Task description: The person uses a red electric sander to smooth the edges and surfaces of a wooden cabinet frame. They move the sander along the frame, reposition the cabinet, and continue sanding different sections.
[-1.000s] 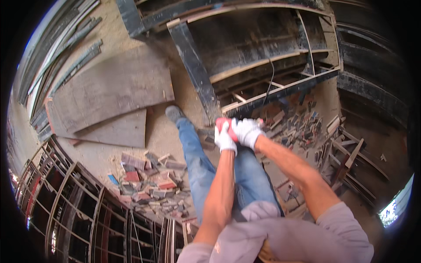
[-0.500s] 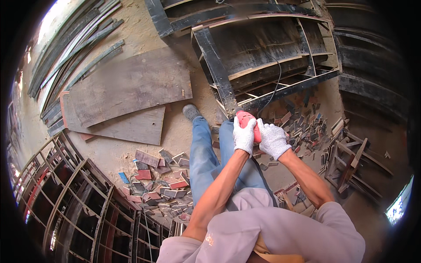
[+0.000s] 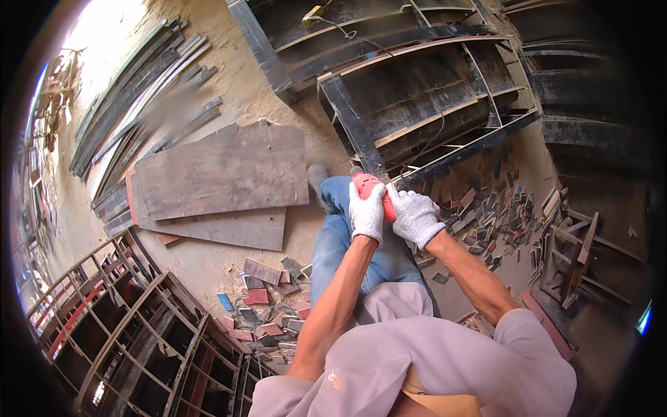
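Note:
Both my hands wear white speckled work gloves and are closed on a red corded power drill [image 3: 367, 185] with a dark front end. My left hand [image 3: 366, 214] wraps around the drill's left side, and my right hand [image 3: 418, 221] grips its right side and rear. The drill's nose points away from me, just left of the near corner of a black wooden frame [image 3: 353, 124] with pale edges. Whether the tip touches the frame, I cannot tell. A dark cord [image 3: 432, 144] runs across the frame near the drill.
Large wooden panels [image 3: 226, 170] lie to the left, with long dark planks [image 3: 132, 94] beyond. Offcuts are scattered on both sides [image 3: 486, 221] [image 3: 267, 316] of my legs. Ribbed frames [image 3: 163, 313] stand at lower left, a wooden stand [image 3: 573, 254] at right. A yellow tool [image 3: 313, 17] rests on the far frame.
The drill, held in both hands, has moved left off the frame's near corner to beside it. The view has shifted, bringing the yellow tool on the far frame into sight.

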`<state>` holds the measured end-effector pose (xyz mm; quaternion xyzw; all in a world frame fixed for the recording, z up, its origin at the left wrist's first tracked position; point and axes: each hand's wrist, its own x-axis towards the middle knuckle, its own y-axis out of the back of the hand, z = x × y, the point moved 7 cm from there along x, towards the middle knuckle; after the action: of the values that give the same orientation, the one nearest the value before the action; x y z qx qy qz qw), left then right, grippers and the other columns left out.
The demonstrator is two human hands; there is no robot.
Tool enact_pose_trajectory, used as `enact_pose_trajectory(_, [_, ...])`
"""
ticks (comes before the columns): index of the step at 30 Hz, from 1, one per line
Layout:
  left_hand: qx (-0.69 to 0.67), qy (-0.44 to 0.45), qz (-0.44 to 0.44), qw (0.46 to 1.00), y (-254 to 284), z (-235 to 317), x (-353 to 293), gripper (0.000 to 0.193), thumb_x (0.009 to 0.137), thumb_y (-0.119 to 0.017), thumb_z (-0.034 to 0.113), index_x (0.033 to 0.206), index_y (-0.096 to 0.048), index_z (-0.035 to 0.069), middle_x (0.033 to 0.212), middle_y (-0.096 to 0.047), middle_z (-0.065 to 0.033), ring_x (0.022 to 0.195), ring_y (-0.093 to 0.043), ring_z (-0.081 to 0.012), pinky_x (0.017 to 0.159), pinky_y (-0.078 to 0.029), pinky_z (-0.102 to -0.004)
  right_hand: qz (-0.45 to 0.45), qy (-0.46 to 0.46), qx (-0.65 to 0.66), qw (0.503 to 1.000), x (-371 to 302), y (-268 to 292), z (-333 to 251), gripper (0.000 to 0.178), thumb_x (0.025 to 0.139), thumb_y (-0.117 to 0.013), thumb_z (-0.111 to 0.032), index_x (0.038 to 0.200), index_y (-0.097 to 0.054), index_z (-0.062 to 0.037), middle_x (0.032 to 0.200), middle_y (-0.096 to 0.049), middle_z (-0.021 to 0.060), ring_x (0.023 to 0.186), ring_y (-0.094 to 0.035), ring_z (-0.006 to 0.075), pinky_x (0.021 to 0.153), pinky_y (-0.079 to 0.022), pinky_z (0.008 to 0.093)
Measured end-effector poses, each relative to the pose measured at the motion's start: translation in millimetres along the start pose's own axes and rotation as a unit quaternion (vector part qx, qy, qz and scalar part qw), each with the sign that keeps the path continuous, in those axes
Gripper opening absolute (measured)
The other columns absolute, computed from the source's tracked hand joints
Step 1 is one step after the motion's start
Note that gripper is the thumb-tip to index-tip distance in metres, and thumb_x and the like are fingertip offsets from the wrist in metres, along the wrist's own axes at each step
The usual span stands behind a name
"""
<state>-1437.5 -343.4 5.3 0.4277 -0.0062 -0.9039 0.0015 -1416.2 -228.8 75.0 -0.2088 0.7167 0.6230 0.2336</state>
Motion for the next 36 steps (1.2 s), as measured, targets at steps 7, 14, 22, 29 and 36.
enact_pose_trajectory(7, [-0.048, -0.023, -0.041, 0.998, -44, 27, 45, 0.053, 0.080, -0.075, 0.021, 0.125, -0.056, 0.002, 0.115, -0.062, -0.0115, 0.102, -0.061, -0.0210, 0.089, -0.050, -0.0332, 0.034, -0.007, -0.006, 0.999, 42, 27, 34, 0.066, 0.078, -0.066, -0.022, 0.136, -0.047, 0.0020, 0.088, -0.069, 0.0195, 0.081, -0.071, 0.0338, 0.068, -0.057, 0.0457])
enact_pose_trajectory(14, [-0.078, -0.026, -0.018, 0.996, -67, 77, 163, 0.070, 0.074, -0.077, 0.021, 0.136, -0.050, 0.005, 0.118, -0.062, -0.0147, 0.101, -0.063, -0.0241, 0.088, -0.051, -0.0363, 0.034, 0.032, -0.004, 0.999, 172, 61, 56, 0.058, 0.080, -0.063, -0.018, 0.133, -0.049, 0.0001, 0.093, -0.070, 0.0201, 0.083, -0.070, 0.0347, 0.070, -0.057, 0.0458])
enact_pose_trajectory(22, [-0.088, 0.031, -0.022, 0.995, -99, 110, 293, 0.074, 0.074, -0.078, 0.020, 0.138, -0.047, 0.001, 0.123, -0.060, -0.0146, 0.105, -0.060, -0.0240, 0.090, -0.050, -0.0368, -0.021, 0.023, 0.030, 0.999, 317, 68, 91, 0.056, 0.078, -0.062, -0.017, 0.131, -0.051, 0.0002, 0.095, -0.070, 0.0206, 0.084, -0.070, 0.0357, 0.072, -0.057, 0.0468])
enact_pose_trajectory(29, [-0.085, 0.079, 0.032, 0.993, -118, 115, 332, 0.062, 0.075, -0.077, 0.019, 0.131, -0.052, 0.004, 0.118, -0.062, -0.0126, 0.101, -0.062, -0.0229, 0.088, -0.050, -0.0358, -0.080, 0.026, 0.040, 0.996, 364, 69, 115, 0.070, 0.077, -0.072, -0.027, 0.138, -0.047, -0.0020, 0.098, -0.069, 0.0200, 0.087, -0.069, 0.0353, 0.074, -0.056, 0.0464])
enact_pose_trajectory(36, [-0.129, 0.097, 0.055, 0.985, -125, 127, 341, 0.043, 0.076, -0.075, 0.011, 0.116, -0.060, 0.006, 0.106, -0.064, -0.0080, 0.095, -0.062, -0.0193, 0.084, -0.050, -0.0326, -0.137, 0.035, 0.051, 0.989, 390, 77, 119, 0.053, 0.078, -0.067, -0.023, 0.124, -0.053, -0.0010, 0.090, -0.071, 0.0200, 0.081, -0.070, 0.0368, 0.070, -0.056, 0.0474])
